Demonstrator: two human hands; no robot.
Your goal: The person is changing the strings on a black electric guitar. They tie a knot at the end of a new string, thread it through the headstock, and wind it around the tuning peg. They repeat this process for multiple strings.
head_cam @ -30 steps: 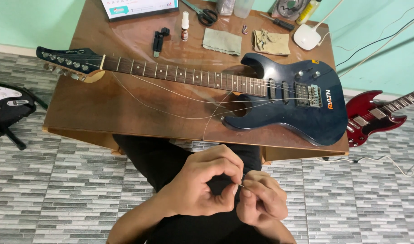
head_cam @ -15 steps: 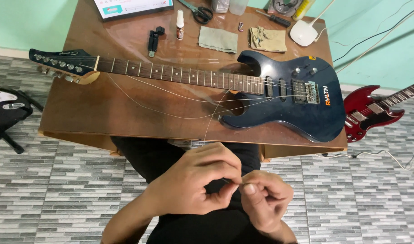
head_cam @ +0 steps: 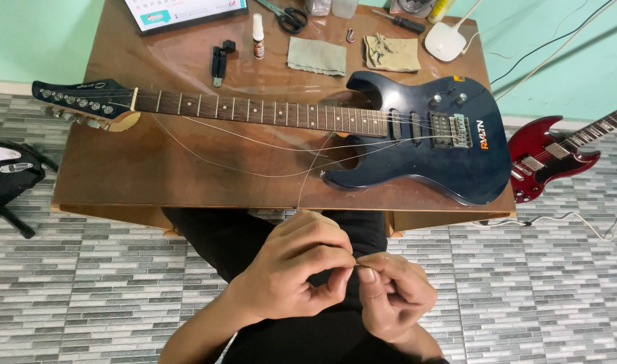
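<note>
Restring job looks maybe partway in, judging from how things lie: going left to right, the headstock [head_cam: 79,101] of the dark blue electric guitar [head_cam: 416,145] hangs off the left end of the desk [head_cam: 120,175], and a couple of loose strings [head_cam: 254,174] sag off the neck and droop across the wood instead of running tight to the bridge, so I'd say they're slackened or off the tuners but not cleared away, and nothing fresh is wound on that I can see. One thin string [head_cam: 302,189] runs from the body down over the desk edge to the hands, which sit below the desk over the lap. Left hand [head_cam: 291,276] has thumb and forefinger closed down on the wire, other fingers curled loose into a ring. Right hand [head_cam: 396,296] is touching it, fingers [head_cam: 368,274] pinched tight on the same string end right beside the left's grip, barely a gap between the two pinches. Whether they're coiling it or straightening the tip, can't tell, the wire's too fine. String winder [head_cam: 219,62], scissors [head_cam: 285,15] and cloths [head_cam: 316,55] sit untouched along the back.
</note>
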